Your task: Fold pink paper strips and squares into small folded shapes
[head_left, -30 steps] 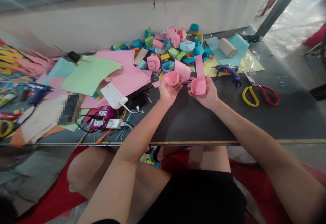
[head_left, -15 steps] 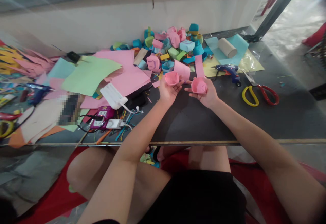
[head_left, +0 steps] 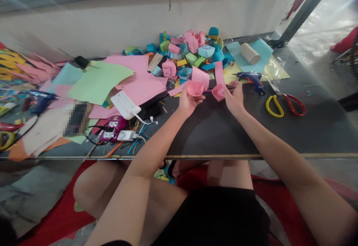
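My left hand (head_left: 188,100) is closed round a small pink folded paper cup (head_left: 195,88), held just above the dark table (head_left: 223,126). My right hand (head_left: 234,97) is closed on a second pink folded paper piece (head_left: 218,91), tipped on its side close to the first one. A thin purple stick (head_left: 208,90) lies on the table between the two hands. Two pink paper strips (head_left: 219,72) lie just beyond the hands.
A heap of folded paper boxes (head_left: 190,50) sits at the back by the wall. Coloured sheets (head_left: 97,80), a white power bank (head_left: 124,105) and cables lie left. A blue glue gun (head_left: 253,77), scissors (head_left: 285,102) and a cardboard roll (head_left: 250,52) lie right.
My right hand has turned over, tipping its pink paper piece onto its side and bringing it closer to the left hand's cup. My left hand has shifted slightly right.
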Available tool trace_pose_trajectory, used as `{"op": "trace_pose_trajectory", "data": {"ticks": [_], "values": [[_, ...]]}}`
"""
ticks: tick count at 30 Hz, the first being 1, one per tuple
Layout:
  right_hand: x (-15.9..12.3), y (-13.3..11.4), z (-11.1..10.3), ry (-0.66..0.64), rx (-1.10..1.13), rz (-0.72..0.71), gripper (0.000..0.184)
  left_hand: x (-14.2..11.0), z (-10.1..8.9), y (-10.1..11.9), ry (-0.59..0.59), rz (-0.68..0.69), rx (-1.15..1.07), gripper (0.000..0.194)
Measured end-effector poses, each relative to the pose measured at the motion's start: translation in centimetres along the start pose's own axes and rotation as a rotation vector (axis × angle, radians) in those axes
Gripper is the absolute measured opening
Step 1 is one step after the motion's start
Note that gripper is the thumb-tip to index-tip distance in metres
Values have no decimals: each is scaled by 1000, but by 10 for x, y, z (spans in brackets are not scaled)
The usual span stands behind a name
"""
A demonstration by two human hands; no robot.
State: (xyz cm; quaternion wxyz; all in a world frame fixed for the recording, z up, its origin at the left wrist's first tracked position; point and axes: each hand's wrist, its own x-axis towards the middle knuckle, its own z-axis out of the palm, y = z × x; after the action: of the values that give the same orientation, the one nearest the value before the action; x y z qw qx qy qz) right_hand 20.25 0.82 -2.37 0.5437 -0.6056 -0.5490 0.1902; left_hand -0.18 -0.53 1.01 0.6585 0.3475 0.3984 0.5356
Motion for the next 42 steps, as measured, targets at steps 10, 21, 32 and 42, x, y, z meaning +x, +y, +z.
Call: {"op": "trace_pose_trajectory", "data": {"ticks": [10, 21, 32, 42], "values": [[-17, -38, -10, -198, -143, -623, 25, -7, 7, -13, -207, 19, 263, 63], [-17, -30, -7, -170, -235, -582, 18, -9, 2, -16, -333, 107, 321, 59], [-20, -35, -7, -145, -291, -543, 25, -10, 1, -21, -329, 163, 430, 61], [-19, -32, -6, -217, -276, -581, 15, -12, 1, -20, -329, 190, 540, 57]]}}
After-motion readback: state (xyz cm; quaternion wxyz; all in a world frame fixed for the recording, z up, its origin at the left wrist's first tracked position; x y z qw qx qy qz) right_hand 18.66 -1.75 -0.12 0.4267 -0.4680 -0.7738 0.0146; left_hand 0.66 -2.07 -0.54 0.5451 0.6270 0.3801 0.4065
